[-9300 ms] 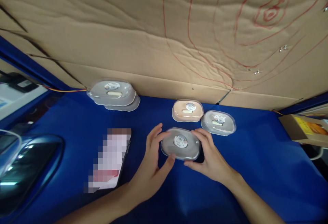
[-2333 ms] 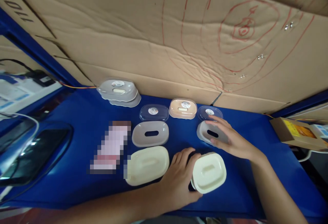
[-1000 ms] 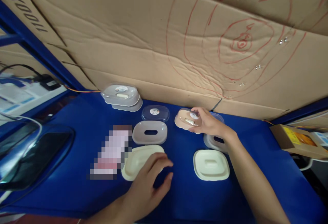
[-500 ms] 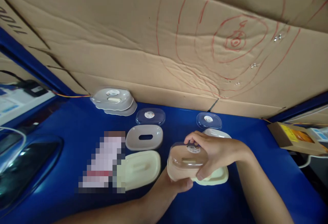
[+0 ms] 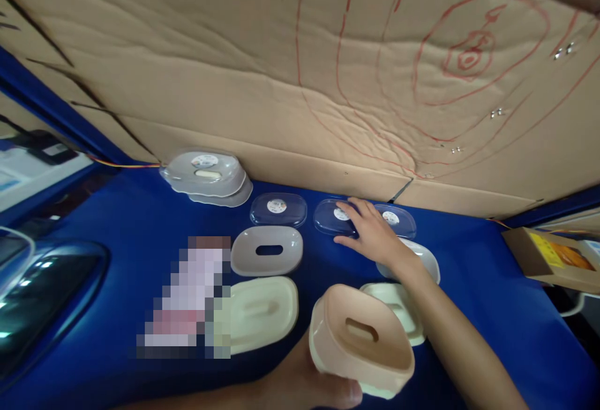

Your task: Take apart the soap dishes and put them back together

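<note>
My left hand (image 5: 323, 379) grips an oval peach-coloured plastic box (image 5: 370, 329) from below and behind, thumb along its front side. The box is tilted, its top uncovered, and a long slot shows in its recessed panel. Farther back, my right hand (image 5: 372, 229) reaches over a clear plastic lid (image 5: 323, 217) with a round sticker. Its fingers are spread at the lid's right side; whether they touch it I cannot tell. Behind that wrist lies another clear lid (image 5: 405, 219), with a white slotted tray (image 5: 426, 260) partly hidden by the forearm. A cream base (image 5: 407, 310) sits behind the box.
To the left lie a clear lid (image 5: 290, 210), a greyish slotted tray (image 5: 239, 250) and a cream base (image 5: 276, 322). Stacked covers (image 5: 187, 175) stand at the back left. A cardboard wall (image 5: 210, 85) closes the far side; a small carton (image 5: 529, 257) is at right.
The clear lid has come off the peach box and lies on the table between two other lids. My right hand has moved back and opened; my left hand has brought the box nearer.
</note>
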Demonstrator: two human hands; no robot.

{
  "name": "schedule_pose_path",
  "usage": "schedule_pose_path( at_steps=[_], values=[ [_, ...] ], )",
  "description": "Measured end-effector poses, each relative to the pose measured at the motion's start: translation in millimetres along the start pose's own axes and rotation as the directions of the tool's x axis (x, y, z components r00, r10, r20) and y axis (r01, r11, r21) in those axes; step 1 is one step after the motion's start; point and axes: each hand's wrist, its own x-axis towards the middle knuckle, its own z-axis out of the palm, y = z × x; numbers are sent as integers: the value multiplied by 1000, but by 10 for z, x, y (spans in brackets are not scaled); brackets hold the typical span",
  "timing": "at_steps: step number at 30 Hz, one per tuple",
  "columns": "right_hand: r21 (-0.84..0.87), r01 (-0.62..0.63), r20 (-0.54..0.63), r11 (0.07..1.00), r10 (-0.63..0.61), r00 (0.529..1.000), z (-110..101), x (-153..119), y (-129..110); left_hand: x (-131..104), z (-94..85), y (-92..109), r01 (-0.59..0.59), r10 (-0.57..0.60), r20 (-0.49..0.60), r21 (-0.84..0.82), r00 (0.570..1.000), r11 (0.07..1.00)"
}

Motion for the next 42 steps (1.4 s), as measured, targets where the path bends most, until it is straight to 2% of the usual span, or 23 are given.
schedule_pose_path(
  at_steps=[2, 4, 7, 9, 10, 12, 14, 15, 18, 20, 23, 25, 28, 31, 34, 37, 39, 42],
  values=[
    [-8, 5, 3, 1000, -5, 1000, 83, 61, 4, -8, -6, 33, 2, -2, 0, 2, 1000, 1000],
    [-18, 2, 8, 1000, -2, 1000, 42, 49, -23, -11, 0, 62, 3, -3, -6, -3, 1000, 1000],
    [48, 5, 53, 999, -8, 999, -227, -106, -144, -4, 25, 87, -28, 27, -47, -22, 999, 999],
    [190, 30, 161, 981, -62, 985, -468, -255, -283, 7, 43, 100, -62, 59, -80, -33, 995, 998],
    [271, 40, 276, 962, -118, 954, -580, -326, -364, 12, 50, 108, -72, 68, -88, -36, 994, 997],
    [361, 42, 481, 931, -225, 847, -747, -433, -529, 19, 60, 127, -75, 71, -97, -36, 993, 997],
    [418, 47, 568, 907, -302, 765, -829, -486, -662, 19, 65, 148, -65, 62, -111, -24, 992, 998],
    [439, 45, 579, 898, -321, 750, -845, -494, -705, 16, 66, 156, -61, 59, -121, -14, 991, 998],
    [448, -8, 573, 894, -281, 770, -843, -480, -709, 7, 68, 165, -33, 33, -151, -1, 988, 999],
    [392, -31, 527, 919, -197, 827, -809, -456, -626, 5, 64, 147, -14, 11, -154, -17, 988, 1000],
    [273, -5, 374, 962, -101, 922, -674, -402, -471, 3, 34, 71, -3, 0, -92, -24, 996, 1000],
    [215, 5, 306, 977, -72, 949, -530, -356, -399, -2, 3, 3, 8, -9, -36, -15, 999, 1000],
    [179, 47, 312, 983, -102, 945, -323, -290, -356, -12, -33, -66, 44, -44, -17, -13, 999, 999],
    [136, 66, 332, 989, -108, 937, -240, -261, -366, -6, -38, -68, 35, -37, -51, -30, 998, 999],
    [129, 56, 323, 990, -95, 941, -320, -293, -408, 14, -31, -51, 8, -12, -73, -54, 997, 999],
    [212, 104, 281, 972, -162, 946, -492, -393, -495, 31, -28, -41, 28, -33, -96, -52, 995, 998],
    [294, 115, 335, 949, -215, 917, -588, -492, -574, 37, -17, -23, 44, -51, -124, -60, 991, 997],
    [345, 83, 477, 935, -251, 843, -623, -646, -689, 33, 15, 18, 23, -37, -181, -80, 983, 997]
  ],
)
